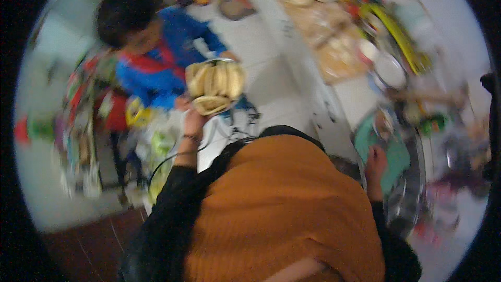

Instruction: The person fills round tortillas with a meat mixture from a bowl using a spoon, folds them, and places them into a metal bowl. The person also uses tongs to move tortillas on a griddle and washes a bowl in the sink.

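My left hand (195, 124) is closed on the near rim of a round plate (199, 108), out to the left. Long, pale yellow pieces of food (216, 81) lie side by side on the plate, too blurred to name exactly. A person in a blue top with red at the collar (180, 28) stands across from me, with hands at the plate's far and left sides. Off to the right, my right hand (376, 163) hangs beside a pale green, flat thing (392, 164) at the counter. Motion blur hides how its fingers are set.
A white counter (342, 102) runs along the right, bearing a wooden board (339, 62) with pale dough-like pieces, a white bowl (390, 71) and a metal sink (415, 177). A small bowl (383, 124) sits by the green thing. Cluttered shelves (86, 120) stand on the left.
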Tool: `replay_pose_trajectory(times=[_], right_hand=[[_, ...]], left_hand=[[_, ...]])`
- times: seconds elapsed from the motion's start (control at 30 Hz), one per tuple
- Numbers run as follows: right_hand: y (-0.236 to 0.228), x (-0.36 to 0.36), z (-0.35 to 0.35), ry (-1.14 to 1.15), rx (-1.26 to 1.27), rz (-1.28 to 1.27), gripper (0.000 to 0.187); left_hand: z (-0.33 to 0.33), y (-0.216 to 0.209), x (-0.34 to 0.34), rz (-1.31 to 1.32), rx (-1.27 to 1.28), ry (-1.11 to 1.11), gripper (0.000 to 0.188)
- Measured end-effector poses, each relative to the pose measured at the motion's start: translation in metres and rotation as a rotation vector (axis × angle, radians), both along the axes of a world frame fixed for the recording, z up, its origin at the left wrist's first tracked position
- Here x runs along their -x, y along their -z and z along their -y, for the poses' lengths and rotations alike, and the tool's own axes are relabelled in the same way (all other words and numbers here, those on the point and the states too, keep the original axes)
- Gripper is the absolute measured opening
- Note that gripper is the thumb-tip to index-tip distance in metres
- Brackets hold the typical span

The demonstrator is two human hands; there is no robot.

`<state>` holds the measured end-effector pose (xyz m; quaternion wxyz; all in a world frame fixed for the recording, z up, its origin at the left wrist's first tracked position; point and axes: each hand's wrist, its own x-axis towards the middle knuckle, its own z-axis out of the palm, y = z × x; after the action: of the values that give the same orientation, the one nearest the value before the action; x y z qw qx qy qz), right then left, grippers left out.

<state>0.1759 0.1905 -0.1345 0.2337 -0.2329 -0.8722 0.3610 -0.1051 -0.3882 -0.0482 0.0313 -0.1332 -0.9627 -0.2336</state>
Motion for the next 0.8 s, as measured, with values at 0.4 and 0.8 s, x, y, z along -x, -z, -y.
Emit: replay_pose_trajectory(times=[0.4,0.8], right_hand=[[0.081,-0.107,-0.142,0.416,-0.040,0.301,0.024],[0.147,-0.042,-0.284,0.614,1.120,-0.146,0.028]], left_hand=[[-0.139,0.088,-0.036,0.146,-0.285,-0.076,0.034],[-0.165,0.130,-0.064,0.368,-1.312,-0.526,0.042]])
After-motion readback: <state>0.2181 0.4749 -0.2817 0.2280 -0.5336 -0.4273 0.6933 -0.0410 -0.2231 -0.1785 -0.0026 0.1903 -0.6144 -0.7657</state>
